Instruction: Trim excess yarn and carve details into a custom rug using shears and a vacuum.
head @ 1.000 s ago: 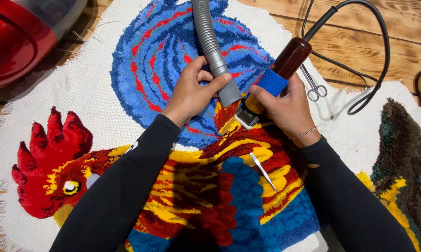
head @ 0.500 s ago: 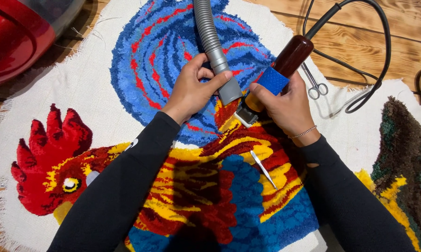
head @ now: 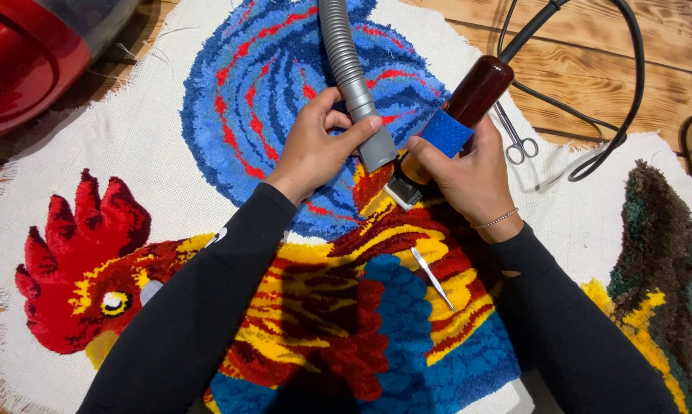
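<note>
Two hands meet over the middle of a big rooster rug [head: 208,192], and each one holds a tool.

Far left, a red vacuum [head: 24,54] sits at the top corner, partly off the rug. The rooster's red comb and yellow eye lie at the near left.

Next comes the left hand [head: 315,146]. Its fingers are curled tight around a grey hose [head: 346,69], with the thumb laid across the hose close to its smooth end. The hose runs long from the far edge down toward the person, leaning a little to the right. Its open end points at the orange patch between the two hands.

Just right of that, the right hand [head: 468,172] is wrapped around a trimmer [head: 457,119], gripping it over its blue band. The trimmer's dark red handle sticks up and away to the right, with a black cord [head: 629,92] looping off over the wood floor. Its small head points down and left, onto the rug.

So both tool ends lean in toward each other and nearly touch, the hose end just left of the trimmer head.

Near the person, a thin metal pick [head: 432,277] lies on the yellow wool. Small scissors [head: 514,138] rest just right of the right hand. At the right edge lies a brown and green piece [head: 660,253] of rug.
</note>
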